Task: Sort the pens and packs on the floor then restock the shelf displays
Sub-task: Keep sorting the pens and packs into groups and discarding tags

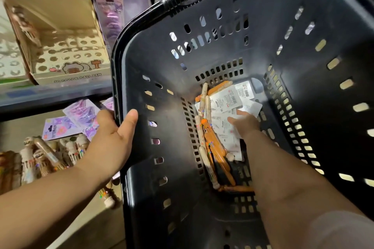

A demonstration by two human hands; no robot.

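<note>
Black basket [303, 107], orange pens [216, 145], white packs [226, 99] inside

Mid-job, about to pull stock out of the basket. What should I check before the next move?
1. Basket steadied: ok, the left hand grips its rim.
2. Right hand at the stock: ok, it rests on the white packs.
3. Grip closed on a pack: cannot tell, fingertips out of view.
4. Orange pens reachable: ok, they lie beside the packs.
5. Display box has room: ok, many holes look empty.
</note>
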